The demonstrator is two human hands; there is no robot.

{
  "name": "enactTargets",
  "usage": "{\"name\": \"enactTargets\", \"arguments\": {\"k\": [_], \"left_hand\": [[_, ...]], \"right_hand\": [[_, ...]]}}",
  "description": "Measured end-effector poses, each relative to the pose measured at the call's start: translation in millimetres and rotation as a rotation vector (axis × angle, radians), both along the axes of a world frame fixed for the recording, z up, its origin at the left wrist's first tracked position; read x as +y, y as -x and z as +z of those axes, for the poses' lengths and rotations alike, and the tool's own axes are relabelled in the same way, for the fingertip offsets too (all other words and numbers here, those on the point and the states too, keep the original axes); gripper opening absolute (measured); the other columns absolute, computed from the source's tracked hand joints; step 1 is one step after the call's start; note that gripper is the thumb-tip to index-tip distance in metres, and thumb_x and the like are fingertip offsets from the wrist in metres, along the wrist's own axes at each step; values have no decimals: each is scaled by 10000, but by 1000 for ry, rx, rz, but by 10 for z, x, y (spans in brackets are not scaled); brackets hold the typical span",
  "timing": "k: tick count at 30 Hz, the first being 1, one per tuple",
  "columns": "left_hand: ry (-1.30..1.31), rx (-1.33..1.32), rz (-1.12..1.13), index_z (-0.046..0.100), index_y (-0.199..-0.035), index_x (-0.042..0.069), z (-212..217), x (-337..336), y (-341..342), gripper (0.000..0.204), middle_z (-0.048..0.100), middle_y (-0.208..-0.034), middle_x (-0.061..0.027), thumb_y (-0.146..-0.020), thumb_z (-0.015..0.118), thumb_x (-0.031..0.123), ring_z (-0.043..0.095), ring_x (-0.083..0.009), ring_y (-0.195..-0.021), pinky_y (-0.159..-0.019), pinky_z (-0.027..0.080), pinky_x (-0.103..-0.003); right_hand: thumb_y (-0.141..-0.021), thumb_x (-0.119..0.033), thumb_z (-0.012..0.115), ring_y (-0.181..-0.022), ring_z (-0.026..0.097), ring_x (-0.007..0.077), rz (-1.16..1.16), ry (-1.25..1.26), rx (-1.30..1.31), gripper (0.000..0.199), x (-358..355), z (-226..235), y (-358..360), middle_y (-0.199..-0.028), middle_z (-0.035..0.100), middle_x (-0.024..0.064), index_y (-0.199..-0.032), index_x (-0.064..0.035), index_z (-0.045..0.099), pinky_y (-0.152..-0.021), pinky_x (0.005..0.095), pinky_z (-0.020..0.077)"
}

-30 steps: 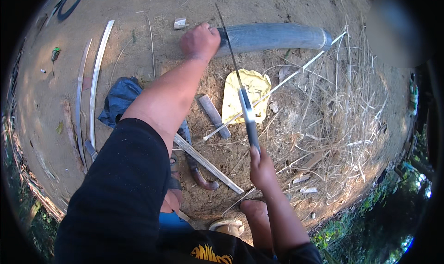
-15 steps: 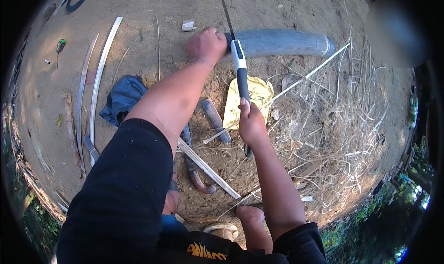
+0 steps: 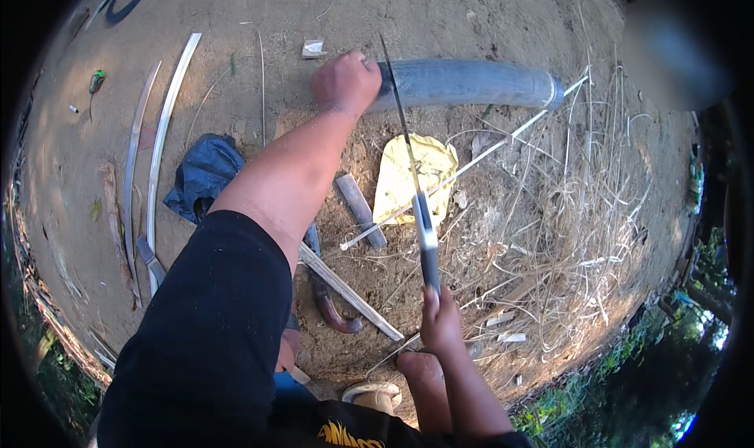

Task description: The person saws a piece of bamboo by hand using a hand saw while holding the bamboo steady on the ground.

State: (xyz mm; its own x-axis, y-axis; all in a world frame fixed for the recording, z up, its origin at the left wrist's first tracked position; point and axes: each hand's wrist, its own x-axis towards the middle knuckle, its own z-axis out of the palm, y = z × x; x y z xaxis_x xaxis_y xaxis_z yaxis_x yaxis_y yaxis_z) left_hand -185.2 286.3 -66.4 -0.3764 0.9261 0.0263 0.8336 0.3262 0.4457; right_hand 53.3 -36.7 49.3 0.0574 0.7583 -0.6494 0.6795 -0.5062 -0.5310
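A thick grey-blue length of bamboo (image 3: 475,83) lies crosswise on the ground, a ring-like node near its right end. My left hand (image 3: 344,83) is closed around its dark left end, pressing down from above. My right hand (image 3: 442,320) is wrapped around the dark-and-white handle of a handsaw (image 3: 426,232). The saw's thin blade points away from me and crosses the bamboo just right of my left hand, its tip beyond the far side. Whether the teeth sit in a cut cannot be made out. Beneath the blade lies a crumpled yellow bag (image 3: 393,177).
Tangled bamboo shavings (image 3: 581,236) cover the right side. Long split strips (image 3: 167,122), a knife (image 3: 151,259) and a dark blue bag (image 3: 206,173) lie left. A flat wooden piece (image 3: 361,210) and a tool with a curved brown handle (image 3: 334,314) lie nearer me.
My right hand has drawn the saw back toward me, so more blade shows on the near side of the bamboo. My left hand keeps its grip on the bamboo's end.
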Motion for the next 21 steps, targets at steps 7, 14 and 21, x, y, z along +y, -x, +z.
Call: {"name": "enactTargets", "arguments": {"k": [7, 14, 21], "left_hand": [[48, -22, 14, 778, -927, 176, -2, 64, -263, 288, 752, -891, -154, -877, 547, 340, 723, -377, -855, -751, 563, -497], [106, -27, 37, 783, -955, 174, -34, -97, -100, 307, 755, -913, -166, -882, 536, 340, 725, -383, -867, -770, 564, -506], [79, 6, 30, 781, -951, 167, -18, -50, -53, 301, 756, -921, -166, -888, 531, 323, 723, -391, -884, -784, 569, -507]], "right_hand": [[-1084, -462, 414, -789, 665, 494, -63, 41, -44, 555, 1249, -225, 384, -823, 667, 298, -1088, 60, 605, -717, 530, 511], [-1078, -497, 392, -788, 663, 411, -71, 111, -9, 584, 93, 55, 69, -838, 667, 247, -1202, 35, 598, -744, 490, 509], [-1075, -448, 450, -740, 680, 451, -45, 123, -27, 515, 369, -3, 48, -774, 664, 269, -1094, 43, 605, -681, 520, 522]]}}
